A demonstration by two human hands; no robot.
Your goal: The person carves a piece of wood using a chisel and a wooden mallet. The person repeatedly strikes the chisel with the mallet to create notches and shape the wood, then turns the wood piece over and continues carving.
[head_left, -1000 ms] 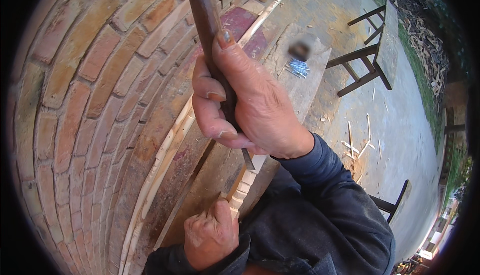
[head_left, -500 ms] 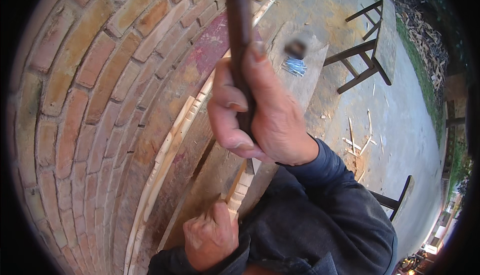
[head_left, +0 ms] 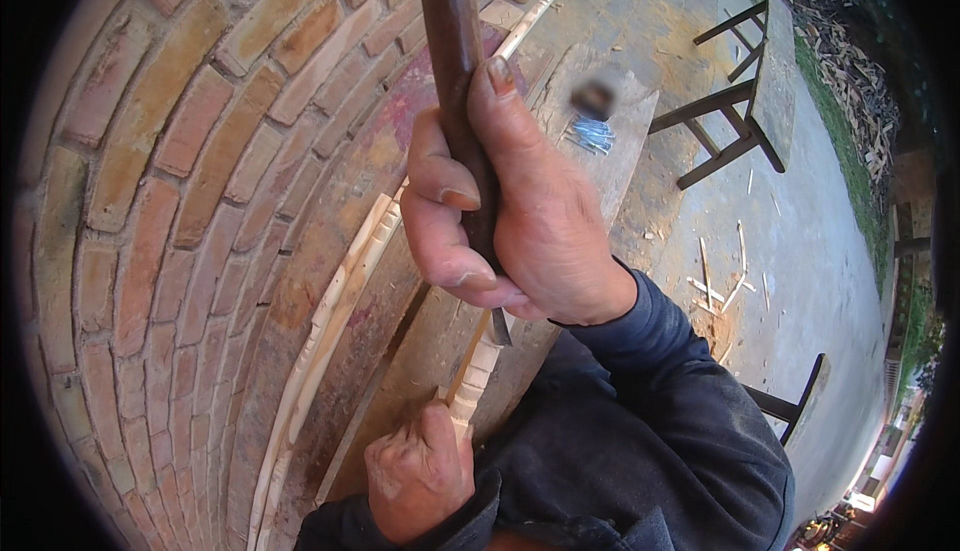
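Your right hand [head_left: 510,221] is closed tight around a dark wooden tool handle [head_left: 450,41], raised upright before the brick wall [head_left: 170,181]. Your left hand [head_left: 418,471] is closed on the near end of a pale carved wooden strip [head_left: 478,366] lying on the plank [head_left: 620,141]. Nails [head_left: 592,134] lie farther along that plank; dark stands [head_left: 740,101] sit well apart on concrete.

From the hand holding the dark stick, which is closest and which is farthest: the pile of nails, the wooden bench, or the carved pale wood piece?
Measured from the right hand in the head view:
1. The carved pale wood piece, just below the hand.
2. The pile of shiny nails, up and to the right on the plank.
3. The dark-legged wooden bench, farthest, at the upper right on the concrete.
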